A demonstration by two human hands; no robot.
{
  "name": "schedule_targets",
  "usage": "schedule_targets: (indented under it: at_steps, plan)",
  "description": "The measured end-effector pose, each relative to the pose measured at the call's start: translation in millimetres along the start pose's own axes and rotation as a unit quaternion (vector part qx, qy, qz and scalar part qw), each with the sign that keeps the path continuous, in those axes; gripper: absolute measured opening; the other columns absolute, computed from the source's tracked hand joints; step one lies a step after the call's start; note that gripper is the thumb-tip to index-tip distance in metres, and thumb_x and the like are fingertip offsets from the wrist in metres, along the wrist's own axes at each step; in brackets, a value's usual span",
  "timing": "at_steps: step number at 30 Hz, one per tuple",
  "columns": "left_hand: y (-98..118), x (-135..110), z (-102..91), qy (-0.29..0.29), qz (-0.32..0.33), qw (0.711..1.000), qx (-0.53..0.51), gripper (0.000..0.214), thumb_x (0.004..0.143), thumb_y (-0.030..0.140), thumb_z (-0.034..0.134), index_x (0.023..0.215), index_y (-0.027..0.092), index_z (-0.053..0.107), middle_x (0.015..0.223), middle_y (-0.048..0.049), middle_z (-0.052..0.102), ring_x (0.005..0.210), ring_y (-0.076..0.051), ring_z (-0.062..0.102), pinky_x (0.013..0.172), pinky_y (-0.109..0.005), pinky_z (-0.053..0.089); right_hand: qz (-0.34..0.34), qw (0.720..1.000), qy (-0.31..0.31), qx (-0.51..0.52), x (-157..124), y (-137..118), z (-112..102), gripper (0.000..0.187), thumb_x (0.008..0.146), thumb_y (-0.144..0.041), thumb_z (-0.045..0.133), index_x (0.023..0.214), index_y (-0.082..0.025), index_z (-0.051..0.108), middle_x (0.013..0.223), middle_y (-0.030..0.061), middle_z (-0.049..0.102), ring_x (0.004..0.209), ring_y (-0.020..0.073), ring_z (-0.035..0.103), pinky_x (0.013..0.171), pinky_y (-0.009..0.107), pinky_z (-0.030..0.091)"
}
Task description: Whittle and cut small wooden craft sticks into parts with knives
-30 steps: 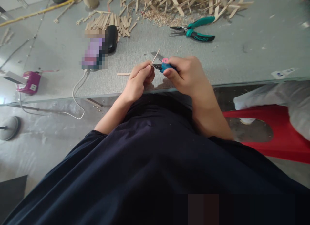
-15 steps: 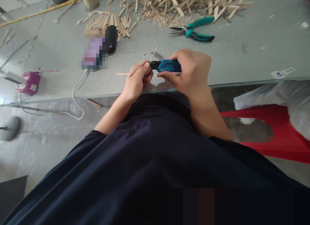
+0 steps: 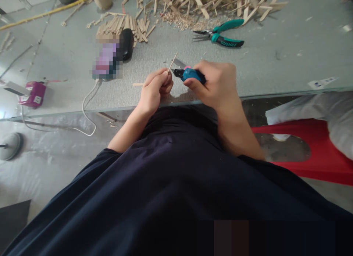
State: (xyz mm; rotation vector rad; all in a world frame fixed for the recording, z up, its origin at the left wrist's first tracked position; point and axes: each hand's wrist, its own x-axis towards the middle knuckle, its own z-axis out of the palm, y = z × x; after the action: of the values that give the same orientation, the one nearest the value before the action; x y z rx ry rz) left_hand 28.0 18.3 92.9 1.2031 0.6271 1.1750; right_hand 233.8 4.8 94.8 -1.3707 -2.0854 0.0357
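Observation:
Between the thumb and fingers of my left hand (image 3: pixel 154 87) a thin wooden stick (image 3: pixel 173 60) is pinched, its free end pointing up and away from me. My right hand (image 3: pixel 216 83) is wrapped round a blue utility knife (image 3: pixel 191 75), whose black nose and short blade point left, close to the stick by my left fingertips. Whether the blade touches the wood I cannot tell. A flat grey metal strip with a pink end (image 3: pixel 179 62) lies on the table just beyond the knife. Another flat wooden stick (image 3: pixel 137 84) lies beside my left hand, partly hidden by it.
Green-handled long-nose pliers (image 3: pixel 220 35) lie beyond my right hand. Wooden sticks (image 3: pixel 204 6) are heaped at the back, with shavings (image 3: pixel 179 20) in front. A phone (image 3: pixel 106 61) with a white cable, a black case (image 3: pixel 127 44) and a purple box (image 3: pixel 33 94) are at left.
The knife has drawn slightly back to the right from my left fingertips and rolled in my right hand. More of the stick shows now, and the left hand has barely shifted.

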Motion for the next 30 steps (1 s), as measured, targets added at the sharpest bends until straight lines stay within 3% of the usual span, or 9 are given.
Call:
schedule_targets:
  at_steps: [7, 12, 18, 24, 30]
  plan:
    - [-1, 0, 0.7, -0.018, 0.012, 1.000, 0.000, 0.045, 0.111, 0.024, 0.047, 0.067, 0.021, 0.037, 0.064, 0.0062, 0.019, 0.049, -0.003, 0.022, 0.050, -0.020, 0.015, 0.005, 1.000, -0.028, 0.004, -1, -1, -3, 0.092, 0.097, -0.094, 0.020, 0.124, -0.024, 0.073, 0.097, 0.0129, 0.076, 0.098, 0.0324, 0.073, 0.081, 0.041, 0.049]
    - [-5, 2, -2.3, -0.015, 0.025, 0.999, 0.026, 0.049, 0.107, 0.039, 0.061, 0.066, 0.021, 0.039, 0.063, 0.0064, 0.024, 0.051, -0.005, 0.026, 0.050, -0.023, 0.022, 0.000, 0.999, -0.032, 0.014, 0, -2, -4, 0.092, 0.097, -0.094, 0.019, 0.118, -0.024, 0.074, 0.087, 0.0107, 0.072, 0.091, 0.0302, 0.071, 0.078, 0.040, 0.048]
    - [-11, 3, -6.1, -0.035, 0.083, 0.995, 0.041, 0.052, 0.101, 0.053, 0.067, 0.066, 0.022, 0.043, 0.061, 0.0064, 0.025, 0.052, -0.007, 0.025, 0.050, -0.025, 0.020, -0.022, 0.998, -0.026, 0.054, 1, 0, -6, 0.084, 0.099, -0.092, 0.021, 0.095, -0.025, 0.071, 0.070, 0.0064, 0.060, 0.071, 0.0229, 0.060, 0.069, 0.038, 0.039]
    - [-12, 0, -5.6, -0.033, 0.116, 0.987, 0.105, 0.051, 0.104, 0.054, 0.060, 0.067, 0.022, 0.044, 0.063, 0.0038, 0.032, 0.058, -0.010, 0.032, 0.057, -0.027, 0.028, -0.034, 0.996, -0.031, 0.077, 2, 1, -5, 0.087, 0.097, -0.095, 0.019, 0.088, -0.025, 0.070, 0.068, 0.0055, 0.057, 0.068, 0.0221, 0.057, 0.067, 0.039, 0.040]
    - [-8, -4, -2.7, -0.010, 0.082, 0.986, 0.148, 0.045, 0.109, 0.044, 0.052, 0.069, 0.023, 0.048, 0.066, 0.0018, 0.039, 0.061, -0.011, 0.038, 0.060, -0.028, 0.035, -0.012, 0.997, -0.053, 0.059, 3, -6, -11, 0.091, 0.093, -0.096, 0.011, 0.093, -0.029, 0.072, 0.074, 0.0066, 0.064, 0.069, 0.0248, 0.056, 0.068, 0.044, 0.040]
